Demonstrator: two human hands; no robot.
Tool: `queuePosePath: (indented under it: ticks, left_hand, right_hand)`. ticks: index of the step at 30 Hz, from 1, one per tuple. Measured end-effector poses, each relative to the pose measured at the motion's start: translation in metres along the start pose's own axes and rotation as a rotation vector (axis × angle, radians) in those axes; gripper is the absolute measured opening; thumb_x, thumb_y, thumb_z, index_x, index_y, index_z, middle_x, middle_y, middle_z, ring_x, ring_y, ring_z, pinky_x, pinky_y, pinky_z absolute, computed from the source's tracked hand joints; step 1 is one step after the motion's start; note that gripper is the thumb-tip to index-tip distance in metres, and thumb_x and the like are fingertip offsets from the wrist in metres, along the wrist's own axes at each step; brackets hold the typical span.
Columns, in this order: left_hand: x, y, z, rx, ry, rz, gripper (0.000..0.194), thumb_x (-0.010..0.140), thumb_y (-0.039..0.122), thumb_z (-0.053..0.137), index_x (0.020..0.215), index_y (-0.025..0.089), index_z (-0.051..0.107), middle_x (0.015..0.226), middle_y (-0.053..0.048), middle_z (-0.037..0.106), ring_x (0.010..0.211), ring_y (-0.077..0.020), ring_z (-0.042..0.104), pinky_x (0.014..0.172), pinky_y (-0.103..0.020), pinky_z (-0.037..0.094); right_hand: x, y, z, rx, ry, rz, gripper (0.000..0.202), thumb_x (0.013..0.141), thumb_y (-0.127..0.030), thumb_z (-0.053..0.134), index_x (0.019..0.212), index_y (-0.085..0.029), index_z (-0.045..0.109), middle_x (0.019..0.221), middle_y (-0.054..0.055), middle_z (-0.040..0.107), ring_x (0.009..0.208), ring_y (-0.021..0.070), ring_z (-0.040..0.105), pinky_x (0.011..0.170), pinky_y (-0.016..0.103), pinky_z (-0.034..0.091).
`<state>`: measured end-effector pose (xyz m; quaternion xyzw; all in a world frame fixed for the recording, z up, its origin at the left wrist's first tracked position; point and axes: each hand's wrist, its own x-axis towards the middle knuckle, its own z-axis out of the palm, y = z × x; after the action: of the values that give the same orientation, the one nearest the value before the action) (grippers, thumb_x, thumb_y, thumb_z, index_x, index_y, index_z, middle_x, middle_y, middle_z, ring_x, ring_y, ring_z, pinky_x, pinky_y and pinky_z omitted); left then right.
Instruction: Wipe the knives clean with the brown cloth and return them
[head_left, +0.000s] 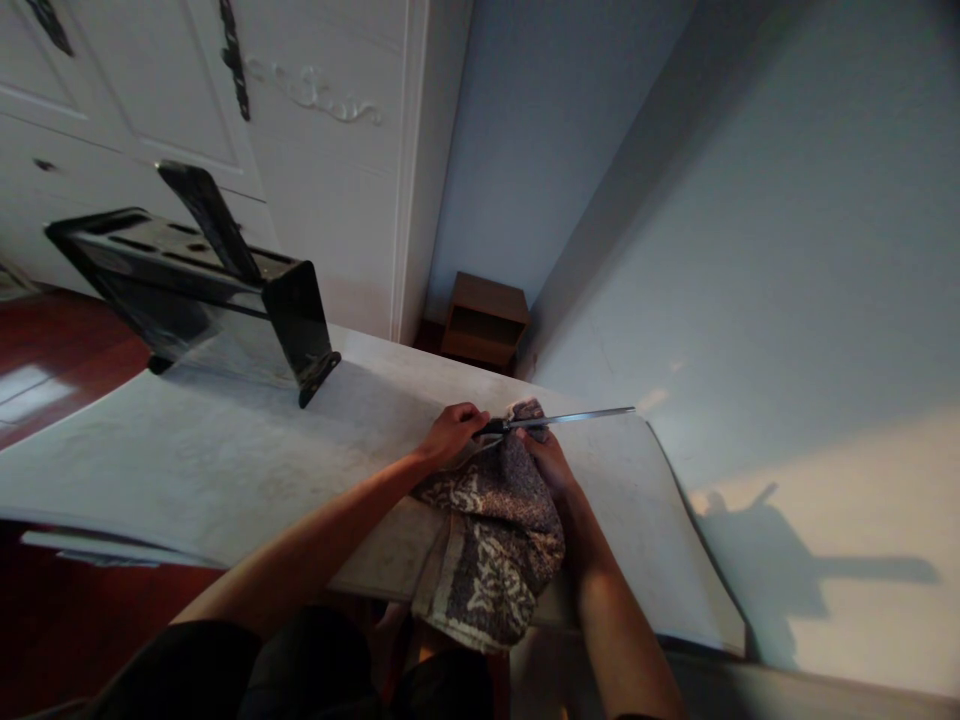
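Observation:
My left hand [453,432] is closed round the black handle of a knife [589,414], whose long, thin blade points to the right. In my right hand [550,458] is a grey-brown patterned towel [491,570]; its upper end is bunched against the blade near the handle. The rest of the towel hangs over the front edge of the pale table [375,400]. At the table's left stands a black knife block [210,290] with clear sides. One black handle [210,215] sticks up out of its slotted top.
White cabinets [322,200] with dark handles rise behind the table. A small brown open box or shelf [491,290] sits in the corner. The wall [787,300] is close on the right, by the table's end. Reddish flooring [67,350] shows on the left.

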<state>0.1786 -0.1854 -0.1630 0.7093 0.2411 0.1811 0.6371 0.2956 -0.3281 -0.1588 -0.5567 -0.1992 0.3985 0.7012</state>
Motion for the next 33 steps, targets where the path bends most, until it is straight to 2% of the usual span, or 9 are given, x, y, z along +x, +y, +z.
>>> queuePosePath:
  ticks: [3, 7, 14, 21, 25, 27, 29, 31, 33]
  left_hand:
    - [-0.003, 0.003, 0.002, -0.055, -0.029, -0.018, 0.037, 0.079, 0.051, 0.052, 0.067, 0.016, 0.053, 0.053, 0.004, 0.044, 0.049, -0.0088, 0.036, 0.048, -0.023, 0.025]
    - [-0.005, 0.006, 0.001, -0.115, -0.083, -0.045, 0.035, 0.079, 0.050, 0.053, 0.069, 0.016, 0.052, 0.052, 0.005, 0.044, 0.044, -0.0069, 0.032, 0.044, -0.022, 0.022]
    - [-0.001, 0.001, 0.001, -0.151, -0.098, -0.048, 0.035, 0.077, 0.050, 0.057, 0.071, 0.016, 0.052, 0.057, 0.004, 0.049, 0.044, -0.0054, 0.033, 0.043, -0.021, 0.022]
    - [0.003, -0.004, 0.004, -0.187, -0.104, 0.069, 0.037, 0.078, 0.051, 0.058, 0.072, 0.015, 0.051, 0.059, 0.005, 0.045, 0.047, -0.0053, 0.033, 0.045, -0.020, 0.024]
    - [0.004, -0.008, 0.006, -0.205, -0.099, 0.091, 0.036, 0.080, 0.051, 0.057, 0.077, 0.015, 0.053, 0.061, 0.005, 0.045, 0.046, -0.0053, 0.034, 0.044, -0.020, 0.024]
    - [0.004, -0.009, 0.007, -0.185, -0.083, 0.107, 0.034, 0.083, 0.049, 0.055, 0.087, 0.015, 0.059, 0.062, 0.005, 0.048, 0.048, -0.0065, 0.037, 0.045, -0.020, 0.028]
    - [0.004, -0.010, 0.007, -0.122, -0.063, 0.153, 0.033, 0.086, 0.043, 0.052, 0.102, 0.016, 0.064, 0.069, 0.002, 0.056, 0.057, -0.0090, 0.047, 0.054, -0.021, 0.038]
    - [0.004, -0.011, 0.008, -0.028, -0.035, 0.213, 0.031, 0.087, 0.034, 0.052, 0.109, 0.016, 0.066, 0.087, -0.003, 0.066, 0.077, -0.0131, 0.059, 0.073, -0.025, 0.047]
    - [0.004, -0.012, 0.008, 0.074, 0.009, 0.263, 0.029, 0.085, 0.025, 0.055, 0.109, 0.016, 0.068, 0.104, -0.006, 0.067, 0.097, -0.0173, 0.060, 0.092, -0.030, 0.046]
  right_hand:
    - [-0.001, 0.001, -0.003, 0.046, -0.099, 0.064, 0.039, 0.059, -0.036, 0.086, 0.092, -0.022, 0.070, 0.085, 0.003, 0.073, 0.087, 0.0267, 0.068, 0.086, 0.042, 0.052]
    - [0.000, 0.005, -0.008, 0.068, -0.134, 0.071, 0.032, 0.064, -0.033, 0.083, 0.092, -0.023, 0.071, 0.084, 0.003, 0.073, 0.088, 0.0263, 0.069, 0.086, 0.042, 0.052]
    - [0.001, 0.004, -0.004, 0.100, -0.074, 0.095, 0.028, 0.060, -0.029, 0.083, 0.084, -0.021, 0.071, 0.076, 0.002, 0.072, 0.085, 0.0265, 0.069, 0.085, 0.041, 0.053]
    - [0.012, 0.013, -0.008, 0.100, 0.042, 0.000, 0.030, 0.061, -0.033, 0.080, 0.086, -0.021, 0.069, 0.078, 0.002, 0.071, 0.094, 0.0283, 0.067, 0.088, 0.041, 0.052]
    - [0.022, 0.016, -0.016, 0.090, 0.083, -0.047, 0.033, 0.062, -0.036, 0.078, 0.090, -0.022, 0.066, 0.086, -0.001, 0.071, 0.097, 0.0250, 0.066, 0.091, 0.036, 0.051]
    - [0.026, 0.016, -0.019, 0.080, 0.085, -0.064, 0.036, 0.060, -0.036, 0.080, 0.091, -0.023, 0.065, 0.092, -0.002, 0.071, 0.101, 0.0231, 0.064, 0.094, 0.033, 0.049]
    - [0.028, 0.016, -0.021, 0.045, 0.097, -0.058, 0.038, 0.061, -0.037, 0.080, 0.093, -0.022, 0.066, 0.095, -0.002, 0.071, 0.102, 0.0221, 0.064, 0.096, 0.032, 0.047]
    - [0.029, 0.017, -0.022, 0.009, 0.115, -0.042, 0.038, 0.067, -0.042, 0.077, 0.097, -0.020, 0.068, 0.094, 0.000, 0.071, 0.100, 0.0225, 0.065, 0.096, 0.033, 0.048]
    - [0.028, 0.020, -0.024, -0.021, 0.112, -0.009, 0.039, 0.071, -0.045, 0.074, 0.098, -0.019, 0.069, 0.091, 0.003, 0.072, 0.096, 0.0247, 0.066, 0.093, 0.036, 0.049]
